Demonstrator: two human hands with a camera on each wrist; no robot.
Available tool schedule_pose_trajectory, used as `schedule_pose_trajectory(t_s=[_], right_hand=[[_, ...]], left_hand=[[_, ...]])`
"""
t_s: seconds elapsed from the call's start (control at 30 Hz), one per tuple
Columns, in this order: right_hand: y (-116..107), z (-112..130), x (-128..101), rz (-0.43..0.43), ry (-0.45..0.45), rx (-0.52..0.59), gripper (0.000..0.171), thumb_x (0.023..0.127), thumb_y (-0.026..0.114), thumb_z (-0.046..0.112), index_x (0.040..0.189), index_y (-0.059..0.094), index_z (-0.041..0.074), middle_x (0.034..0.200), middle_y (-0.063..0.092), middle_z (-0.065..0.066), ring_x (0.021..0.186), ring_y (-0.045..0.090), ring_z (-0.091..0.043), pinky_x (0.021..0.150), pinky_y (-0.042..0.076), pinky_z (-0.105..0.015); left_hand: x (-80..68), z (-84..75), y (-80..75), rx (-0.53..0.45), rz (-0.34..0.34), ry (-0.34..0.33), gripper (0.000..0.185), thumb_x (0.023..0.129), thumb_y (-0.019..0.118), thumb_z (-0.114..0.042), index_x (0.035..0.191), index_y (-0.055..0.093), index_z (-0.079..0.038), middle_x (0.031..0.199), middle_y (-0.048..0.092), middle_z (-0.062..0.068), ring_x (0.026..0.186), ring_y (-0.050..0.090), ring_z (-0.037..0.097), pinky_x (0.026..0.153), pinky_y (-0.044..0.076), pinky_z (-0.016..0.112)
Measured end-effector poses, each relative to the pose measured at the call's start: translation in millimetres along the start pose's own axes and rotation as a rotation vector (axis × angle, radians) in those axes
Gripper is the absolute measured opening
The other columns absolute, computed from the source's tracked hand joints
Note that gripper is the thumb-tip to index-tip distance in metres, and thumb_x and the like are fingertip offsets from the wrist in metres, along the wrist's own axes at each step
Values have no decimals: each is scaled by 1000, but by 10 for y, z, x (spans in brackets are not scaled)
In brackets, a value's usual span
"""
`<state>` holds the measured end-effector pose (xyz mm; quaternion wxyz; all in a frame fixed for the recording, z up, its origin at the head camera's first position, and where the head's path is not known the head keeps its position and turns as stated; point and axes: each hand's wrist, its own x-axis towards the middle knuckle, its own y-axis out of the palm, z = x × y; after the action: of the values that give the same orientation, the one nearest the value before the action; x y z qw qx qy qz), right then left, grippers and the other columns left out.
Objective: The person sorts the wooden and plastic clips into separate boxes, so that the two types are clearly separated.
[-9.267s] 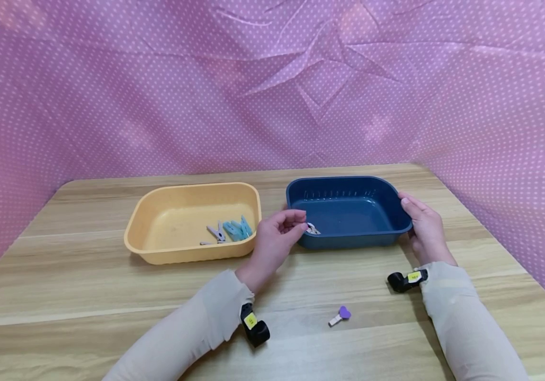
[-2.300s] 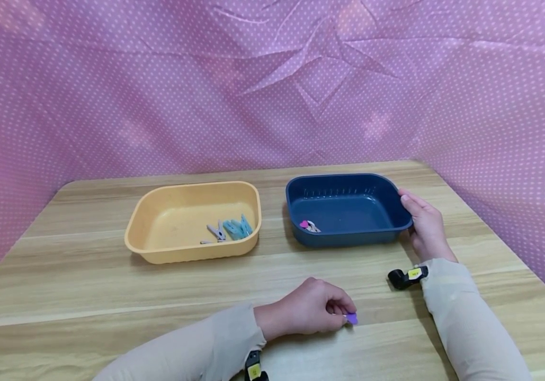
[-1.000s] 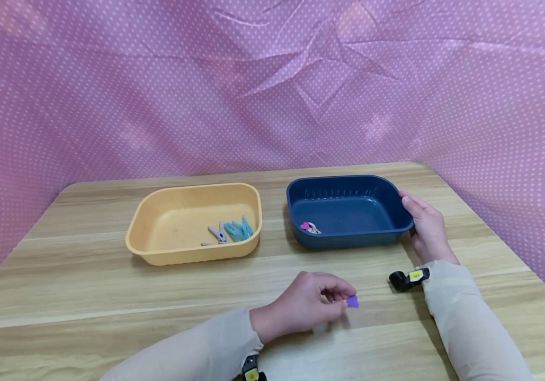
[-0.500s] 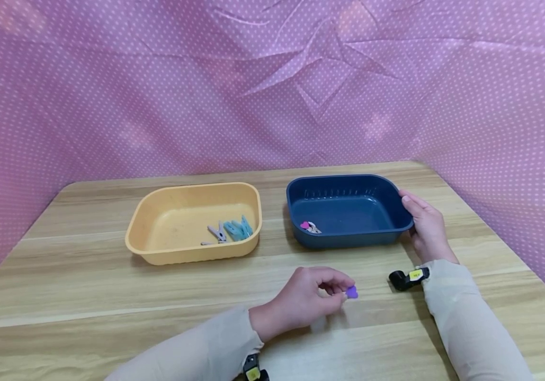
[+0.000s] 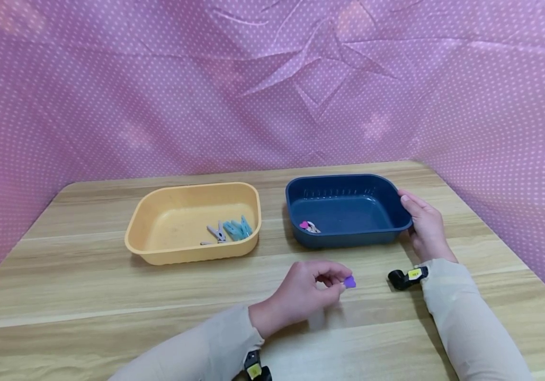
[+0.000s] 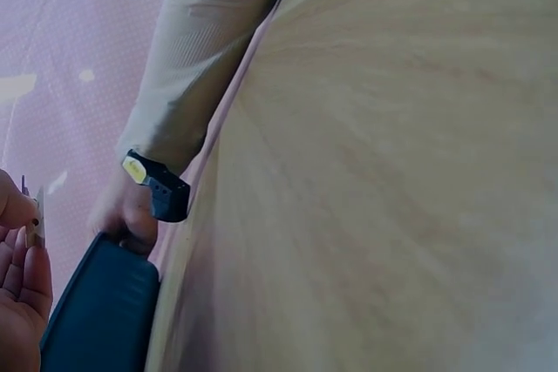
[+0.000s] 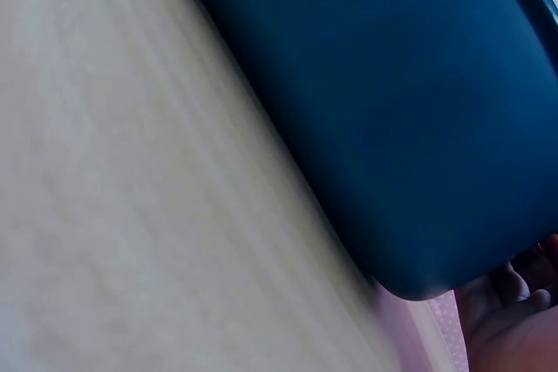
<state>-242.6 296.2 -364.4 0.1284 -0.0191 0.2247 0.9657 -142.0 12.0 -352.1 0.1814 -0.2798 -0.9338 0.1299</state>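
L hand [image 5: 301, 293] pinches a small purple heart clip [image 5: 350, 282] in a tight grip, just above the counter [image 5: 86, 296]. The clip is at 6 o'clock from the blue tub [image 5: 348, 182]. R hand [image 5: 423, 226] holds the tub's rim at 3 o'clock w/ fingers curled on it. Yellow tub [image 5: 191, 254] sits at 9 o'clock from the blue one, w/ clips [image 5: 234, 229] inside.
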Motion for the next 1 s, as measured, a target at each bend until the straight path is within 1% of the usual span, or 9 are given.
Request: schedule_pose_trajectory(t_s=[0.13, 0.2, 0.43, 0.63, 0.8, 1.0], right_hand=[[1, 4, 2, -1, 1, -4, 21, 84, 68, 18, 104, 71, 16, 95, 69, 13, 86, 64, 1, 72, 52, -15], [1, 6, 2, -1, 3, -2, 20, 84, 68, 18, 103, 71, 16, 95, 69, 13, 86, 64, 0, 72, 52, -16], [2, 10, 3, 0, 4, -2, 18, 84, 68, 18, 101, 72, 16, 94, 70, 12, 85, 64, -1, 70, 52, -16], [8, 15, 1, -2, 5, -1, 17, 84, 68, 17, 100, 72, 17, 94, 70, 13, 85, 64, 0, 71, 52, -16], [13, 22, -1, -3, 10, 2, 16, 84, 68, 18, 99, 72, 18, 94, 70, 13, 85, 64, 0, 72, 52, -16], [9, 23, 1, 1, 12, 7, 17, 84, 68, 17, 100, 72, 17, 94, 70, 13, 85, 65, -1, 71, 52, -16]], left_hand=[[24, -27, -9, -34, -28, -39, 19, 83, 63, 0, 100, 69, -5, 84, 68, 2, 72, 55, 2, 70, 51, 18], [33, -38, -17, -41, -41, -47, 19, 83, 64, 0, 100, 70, -5, 85, 68, 3, 73, 55, 3, 71, 51, 18], [56, -42, -39, -44, -79, -42, 19, 82, 64, -1, 100, 69, -5, 87, 68, 3, 74, 55, 4, 72, 52, 20], [79, -36, -56, -45, -106, -39, 18, 83, 63, -2, 100, 69, -8, 89, 67, -2, 76, 56, 4, 73, 53, 23], [95, -39, -76, -36, -129, -22, 17, 84, 64, -3, 100, 69, -9, 88, 67, -2, 76, 55, 5, 73, 53, 21], [118, -35, -112, -50, -173, -41, 19, 84, 63, -3, 102, 69, -9, 92, 68, -1, 77, 56, 7, 74, 52, 21]])
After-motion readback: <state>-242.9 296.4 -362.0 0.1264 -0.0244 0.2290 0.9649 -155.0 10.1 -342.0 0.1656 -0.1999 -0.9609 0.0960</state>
